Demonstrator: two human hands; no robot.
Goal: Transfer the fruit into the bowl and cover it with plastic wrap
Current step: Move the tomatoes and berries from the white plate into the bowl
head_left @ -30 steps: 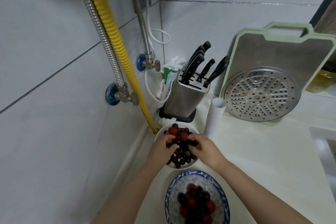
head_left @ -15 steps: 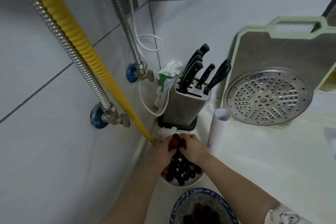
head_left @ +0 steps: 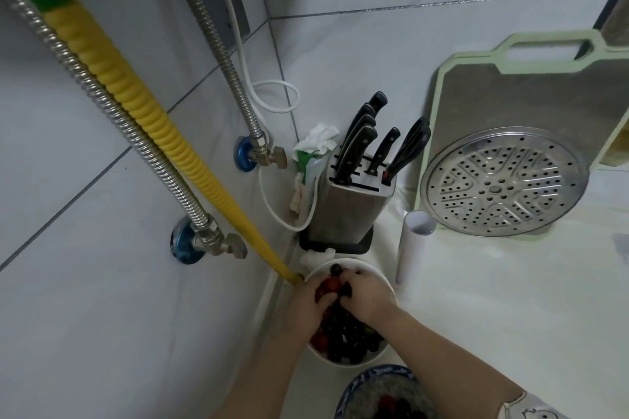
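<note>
Cupping fruit (head_left: 332, 286) together, both hands (head_left: 340, 299) grip it over the white bowl (head_left: 381, 277).

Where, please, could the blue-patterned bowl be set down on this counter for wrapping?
The pale counter lies bare right of the white roll, below the round perforated steel tray. The left corner is crowded: steel knife block, white fruit bowl, both hands, left and right, and the blue-patterned bowl.

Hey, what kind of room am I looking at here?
Most likely a home kitchen, at a tiled counter corner. A knife block stands by the wall, and a cutting board and a perforated steamer tray lean beside it.
</note>
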